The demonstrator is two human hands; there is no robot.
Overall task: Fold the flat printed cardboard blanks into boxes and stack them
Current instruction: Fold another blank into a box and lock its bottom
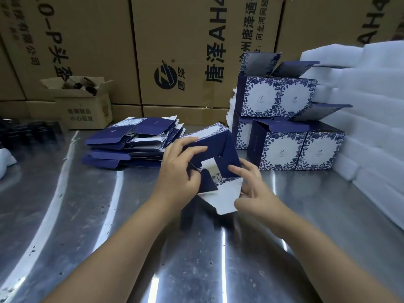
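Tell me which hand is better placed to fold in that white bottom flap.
Probably the right hand: it holds the right edge of the white flap, while the left hand grips the half-folded box, steadying it.

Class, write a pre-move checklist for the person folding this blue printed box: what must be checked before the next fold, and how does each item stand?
1. Left hand grips the half-folded box: ok.
2. Right hand holds its flap end: ok.
3. White flap tucked in: not ok, it sticks out open.
4. Box squared up: cannot tell, hands cover its corners.
5. Flat blanks within reach: ok, a pile lies beside.
6. Finished boxes stacked upright: ok, two tiers.
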